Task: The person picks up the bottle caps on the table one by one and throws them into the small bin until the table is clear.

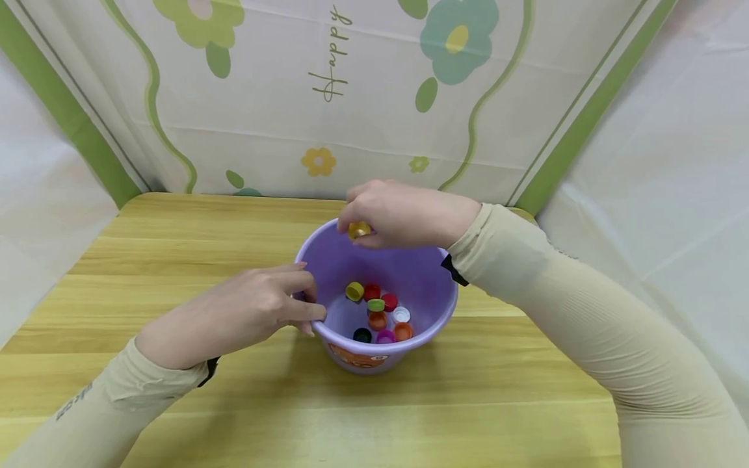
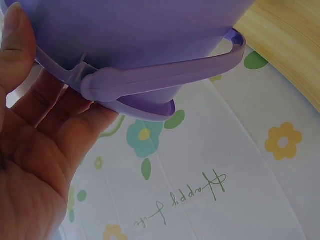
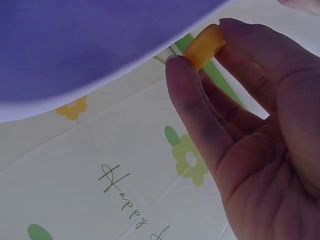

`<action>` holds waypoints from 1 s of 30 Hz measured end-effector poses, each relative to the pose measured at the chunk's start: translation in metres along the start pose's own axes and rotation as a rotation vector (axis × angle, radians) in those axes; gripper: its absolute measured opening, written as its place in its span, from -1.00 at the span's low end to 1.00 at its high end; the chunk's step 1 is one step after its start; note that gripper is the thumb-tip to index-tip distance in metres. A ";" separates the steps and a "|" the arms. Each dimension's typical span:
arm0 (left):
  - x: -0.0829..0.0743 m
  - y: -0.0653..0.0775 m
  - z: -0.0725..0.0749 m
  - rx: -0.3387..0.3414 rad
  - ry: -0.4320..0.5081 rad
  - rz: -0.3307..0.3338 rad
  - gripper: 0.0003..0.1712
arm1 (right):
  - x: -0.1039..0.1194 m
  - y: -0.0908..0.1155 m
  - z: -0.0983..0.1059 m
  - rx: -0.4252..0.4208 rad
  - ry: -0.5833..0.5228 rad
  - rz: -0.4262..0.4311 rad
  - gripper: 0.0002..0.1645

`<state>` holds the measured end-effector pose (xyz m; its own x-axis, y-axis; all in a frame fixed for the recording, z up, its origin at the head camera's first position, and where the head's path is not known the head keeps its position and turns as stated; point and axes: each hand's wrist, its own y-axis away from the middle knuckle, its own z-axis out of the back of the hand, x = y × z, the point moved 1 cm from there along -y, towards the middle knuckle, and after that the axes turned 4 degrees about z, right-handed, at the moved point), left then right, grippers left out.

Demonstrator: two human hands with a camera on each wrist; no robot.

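A purple bucket (image 1: 433, 305) stands on the wooden table, and several coloured bottle caps lie on its floor, among them a white cap (image 1: 401, 314), a yellow cap (image 1: 354, 290) and a black cap (image 1: 362, 335). My left hand (image 1: 257, 305) grips the bucket's left rim, thumb on the inner side. The left wrist view shows its fingers by the bucket's handle (image 2: 165, 77). Over the far rim, my right hand (image 1: 398, 211) pinches a golden-yellow bottle cap (image 3: 205, 47) between thumb and fingertips.
The wooden table (image 1: 175, 260) spreads around the bucket. Behind it hangs a white flowered cloth (image 1: 374, 130) with green borders, and pale sheets (image 1: 673, 195) hang at both sides. A reddish sticker (image 1: 357, 357) marks the bucket's near side.
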<state>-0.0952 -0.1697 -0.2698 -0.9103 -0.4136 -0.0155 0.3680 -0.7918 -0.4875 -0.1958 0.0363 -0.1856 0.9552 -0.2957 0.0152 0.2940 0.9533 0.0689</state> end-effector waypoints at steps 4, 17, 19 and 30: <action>0.000 0.000 0.000 -0.009 0.004 -0.002 -0.74 | 0.001 0.000 -0.001 0.005 -0.015 0.003 -0.69; 0.003 -0.001 0.000 0.000 -0.002 0.006 -0.72 | -0.006 0.012 0.015 -0.021 -0.002 -0.047 -0.70; 0.003 0.000 -0.001 -0.004 -0.001 0.006 -0.72 | -0.010 0.017 0.017 -0.032 -0.002 -0.067 -0.69; 0.008 0.004 -0.004 -0.025 0.089 0.042 -0.79 | -0.045 0.071 0.011 -0.189 -0.021 -0.215 -0.73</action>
<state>-0.1016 -0.1744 -0.2759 -0.9077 -0.4040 -0.1133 0.4026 -0.7624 -0.5067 -0.2181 0.1170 -0.1704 0.8697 -0.4919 0.0413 0.4932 0.8623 -0.1144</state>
